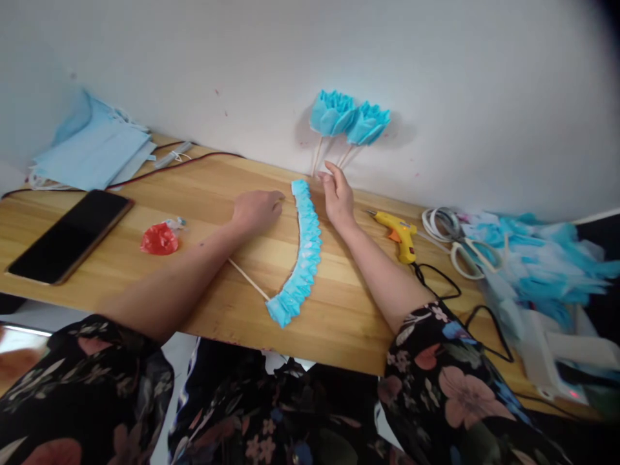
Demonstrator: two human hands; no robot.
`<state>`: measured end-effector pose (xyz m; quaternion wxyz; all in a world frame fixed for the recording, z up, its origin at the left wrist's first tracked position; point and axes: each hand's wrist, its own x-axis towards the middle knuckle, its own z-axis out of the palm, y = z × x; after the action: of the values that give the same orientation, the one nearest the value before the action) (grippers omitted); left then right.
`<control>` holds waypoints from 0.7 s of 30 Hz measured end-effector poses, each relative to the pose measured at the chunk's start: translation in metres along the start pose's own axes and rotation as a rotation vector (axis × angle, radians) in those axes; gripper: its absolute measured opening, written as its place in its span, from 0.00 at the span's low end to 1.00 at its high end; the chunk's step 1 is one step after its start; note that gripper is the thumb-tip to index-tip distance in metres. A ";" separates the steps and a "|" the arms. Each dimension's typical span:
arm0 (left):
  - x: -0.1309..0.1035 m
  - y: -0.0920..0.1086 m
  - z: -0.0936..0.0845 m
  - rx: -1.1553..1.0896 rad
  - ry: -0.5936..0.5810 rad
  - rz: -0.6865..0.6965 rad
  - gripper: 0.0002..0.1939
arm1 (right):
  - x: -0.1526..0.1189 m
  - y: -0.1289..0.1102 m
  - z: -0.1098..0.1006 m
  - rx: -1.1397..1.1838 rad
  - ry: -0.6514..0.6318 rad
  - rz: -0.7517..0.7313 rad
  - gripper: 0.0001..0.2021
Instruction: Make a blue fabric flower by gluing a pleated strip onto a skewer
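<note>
While the ruffled blue strip [309, 242] lies curved on the bench [349, 316], a dark phone [70, 236] and, nearer the strip, a crumpled red piece [159, 239] sit to its left, where a careless sweep of the left forearm [184, 278] could shove them aside. A thin stick [248, 278] runs from behind that forearm to the strip's lower end, so a dropped arm could lever the strip askew. Just left of the strip's upper end, the left hand [258, 210] curls its fingers inward; I cannot tell whether they pinch anything. Beyond that end, two blue flowers [334, 115] stand on thin stems against the wall [460, 129]; the right hand [339, 195], just right of the strip, bends thumb and forefinger close to the stems, whether pinching one I cannot tell, and a bump could topple them onto the pleats. Farther right of the strip, past the right forearm [378, 278], a yellow glue gun [398, 234] aims its nozzle back toward it; if hot, which does not show, it could burn skin should its black cable [453, 281] snag.
</note>
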<state>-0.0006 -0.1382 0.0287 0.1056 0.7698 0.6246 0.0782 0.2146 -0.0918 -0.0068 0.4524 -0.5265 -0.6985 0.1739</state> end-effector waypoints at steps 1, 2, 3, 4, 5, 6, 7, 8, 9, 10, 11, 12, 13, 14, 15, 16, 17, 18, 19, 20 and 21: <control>0.001 -0.001 0.000 0.002 -0.001 0.000 0.26 | 0.000 -0.001 -0.002 -0.029 0.023 -0.026 0.25; 0.001 -0.002 0.000 0.005 -0.001 -0.001 0.26 | 0.000 -0.001 -0.005 -0.054 0.043 -0.053 0.24; 0.001 -0.002 0.000 0.006 -0.005 0.000 0.26 | 0.000 -0.002 -0.009 -0.077 0.057 -0.076 0.23; 0.001 -0.003 0.000 0.006 -0.009 0.001 0.26 | 0.001 -0.003 -0.013 -0.098 0.066 -0.092 0.22; 0.001 -0.003 -0.001 0.004 -0.012 0.002 0.26 | 0.001 -0.003 -0.019 -0.118 0.068 -0.098 0.21; 0.000 -0.003 -0.002 0.003 -0.013 0.003 0.26 | 0.002 -0.004 -0.026 -0.141 0.062 -0.093 0.20; -0.001 -0.002 -0.003 0.003 -0.009 0.004 0.26 | 0.003 -0.005 -0.033 -0.163 0.053 -0.084 0.18; -0.002 -0.002 -0.004 0.005 -0.005 0.007 0.26 | 0.003 -0.005 -0.041 -0.180 0.039 -0.079 0.15; -0.002 -0.002 -0.004 0.008 -0.001 0.013 0.26 | 0.003 -0.006 -0.049 -0.196 0.035 -0.077 0.12; -0.002 -0.001 -0.005 0.013 0.004 0.018 0.26 | 0.001 -0.007 -0.058 -0.210 0.026 -0.074 0.11; -0.002 -0.001 -0.004 0.017 0.003 0.025 0.26 | -0.003 -0.008 -0.066 -0.221 0.014 -0.076 0.10; -0.001 -0.002 -0.004 0.018 -0.001 0.031 0.26 | -0.009 -0.010 -0.074 -0.223 -0.009 -0.079 0.10; 0.000 -0.002 -0.003 0.018 -0.007 0.032 0.26 | -0.017 -0.011 -0.081 -0.214 -0.033 -0.074 0.10; 0.001 -0.003 -0.002 0.016 -0.014 0.029 0.26 | -0.026 -0.013 -0.086 -0.205 -0.033 -0.056 0.09; 0.002 -0.004 -0.001 0.014 -0.017 0.024 0.26 | -0.037 -0.014 -0.090 -0.199 -0.037 -0.045 0.09; 0.003 -0.005 0.000 0.015 -0.015 0.019 0.26 | -0.048 -0.014 -0.093 -0.199 -0.035 -0.040 0.09; 0.004 -0.006 0.001 0.018 -0.007 0.017 0.25 | -0.059 -0.013 -0.095 -0.205 -0.029 -0.035 0.09; 0.004 -0.006 0.002 0.023 0.007 0.018 0.25 | -0.070 -0.012 -0.097 -0.217 -0.026 -0.030 0.10; 0.005 -0.006 0.002 0.028 0.020 0.025 0.25 | -0.079 -0.010 -0.099 -0.232 -0.011 -0.024 0.11; 0.005 -0.006 0.002 0.032 0.030 0.034 0.25 | -0.086 -0.007 -0.102 -0.248 0.007 -0.013 0.11; 0.004 -0.006 0.001 0.036 0.036 0.042 0.25 | -0.091 -0.004 -0.107 -0.261 0.034 -0.003 0.12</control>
<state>-0.0051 -0.1328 0.0256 0.0788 0.7829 0.6115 0.0827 0.3025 -0.1998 0.0117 0.3922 -0.5825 -0.7083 0.0719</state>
